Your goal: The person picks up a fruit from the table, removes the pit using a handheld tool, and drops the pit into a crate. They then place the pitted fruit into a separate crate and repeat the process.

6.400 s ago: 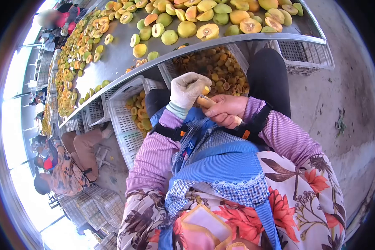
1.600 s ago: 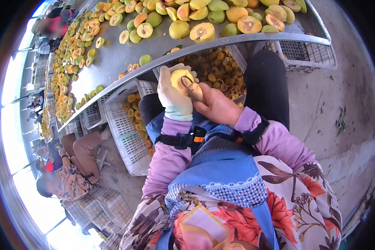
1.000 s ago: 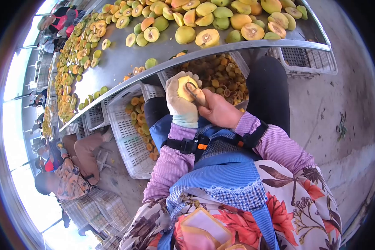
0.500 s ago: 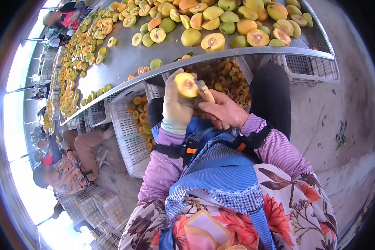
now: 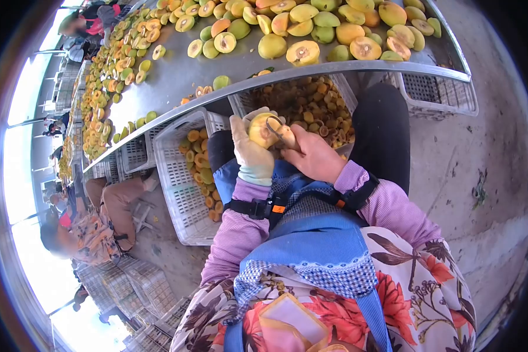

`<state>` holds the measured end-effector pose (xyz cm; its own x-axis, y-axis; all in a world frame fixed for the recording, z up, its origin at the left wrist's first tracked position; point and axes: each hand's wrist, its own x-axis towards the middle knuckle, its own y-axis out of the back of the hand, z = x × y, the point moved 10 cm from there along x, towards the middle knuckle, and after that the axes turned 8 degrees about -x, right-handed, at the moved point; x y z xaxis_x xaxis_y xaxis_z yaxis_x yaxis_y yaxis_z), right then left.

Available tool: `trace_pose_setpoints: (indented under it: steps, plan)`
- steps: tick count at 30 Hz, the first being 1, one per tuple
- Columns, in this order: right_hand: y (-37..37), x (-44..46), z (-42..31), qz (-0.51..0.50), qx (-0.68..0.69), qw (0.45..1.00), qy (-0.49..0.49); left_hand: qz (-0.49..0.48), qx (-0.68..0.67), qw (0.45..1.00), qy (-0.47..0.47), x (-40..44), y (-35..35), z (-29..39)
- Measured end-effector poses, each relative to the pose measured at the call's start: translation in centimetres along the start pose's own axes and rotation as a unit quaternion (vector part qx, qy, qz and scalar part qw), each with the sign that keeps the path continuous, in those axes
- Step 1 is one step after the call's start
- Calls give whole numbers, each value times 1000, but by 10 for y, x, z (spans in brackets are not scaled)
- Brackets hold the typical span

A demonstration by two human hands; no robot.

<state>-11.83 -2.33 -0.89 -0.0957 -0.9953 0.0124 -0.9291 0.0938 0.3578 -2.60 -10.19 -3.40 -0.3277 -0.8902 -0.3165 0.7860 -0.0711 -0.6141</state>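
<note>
My left hand (image 5: 251, 151), in a pale glove, holds a yellow peach half (image 5: 259, 132) in front of my lap. My right hand (image 5: 318, 156) is bare and wrapped round the handle of a small pitting knife (image 5: 287, 137). Its curved metal blade lies against the right side of the fruit; how deep it sits in the flesh I cannot tell. Beyond both hands, under the table edge, a crate (image 5: 239, 105) holds many small orange-brown fruit pieces. To the left, a white slatted crate (image 5: 180, 202) contains orange and yellow halves.
A metal table (image 5: 176, 73) with a raised rim spans the far side, carrying many green, yellow and orange peach halves (image 5: 303, 53). Another crate (image 5: 446, 94) stands under its right end. At the left, a seated person (image 5: 94, 234) is near stacked crates (image 5: 135, 287).
The peach half has turned so its cut face no longer points at me, and the blade now curves over it. Both hands have dropped slightly, the left moving a little right.
</note>
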Motion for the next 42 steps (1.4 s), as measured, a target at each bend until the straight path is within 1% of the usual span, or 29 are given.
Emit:
trace_pose_setpoints:
  steps: [2,3,7,9,12,15,16,18,19,21,24,25,28,29,32,33,34,35,36,38,41,42]
  plan:
    - [-4,-1,-3,-5,-25,1000,0,32,33,999,-14,-4,2,0]
    - [-4,0,-3,-2,-38,999,2,28,40,999,-17,-3,1,1]
    - [-5,-1,1,1,-89,996,-25,19,2,1000,-5,-2,-7,2]
    - [-5,0,-1,7,-89,996,-13,6,3,1000,1,-1,-10,2]
    - [-5,1,1,14,-74,997,-9,13,10,1000,1,-3,-14,2]
    - [-6,2,4,10,-43,998,-37,-47,148,984,-89,-2,-23,13]
    - [-9,2,5,5,-30,998,-51,-58,201,970,-126,-5,-25,18]
    - [-14,3,6,4,-12,999,-47,-83,303,929,-197,-9,-34,26]
    - [-15,1,7,4,-2,999,-46,-59,262,949,-167,-6,-26,23]
    - [-16,1,8,-27,7,999,-45,-11,176,979,-103,0,-14,14]
    - [-21,1,12,-59,32,997,-38,2,211,975,-65,8,-12,14]
    - [-22,2,13,-65,42,996,-33,-8,212,977,-9,12,-13,7]
    - [-28,1,24,-92,53,993,-44,-45,262,960,91,23,-10,-8]
    - [-28,1,29,-107,68,990,-62,-72,216,970,90,20,-15,-9]
    - [-20,-3,18,-164,106,974,-118,-13,49,999,1,-1,-27,0]
    - [-23,-7,16,-185,116,966,-139,-48,83,995,-24,0,-15,-5]
    - [-27,-11,15,-208,127,956,-161,-18,80,996,-14,-5,-7,-7]
    - [-28,-12,11,-221,86,962,-133,23,81,996,16,-4,6,-13]
    - [-27,-8,13,-196,37,976,-86,64,82,993,47,-2,19,-19]
    - [-32,-6,21,-145,-60,988,6,37,151,987,43,-1,8,-11]
    - [-34,-9,18,-208,70,970,-104,-27,237,971,29,4,-8,-1]
    - [-32,-10,17,-241,75,959,-130,-52,263,963,23,5,-14,1]
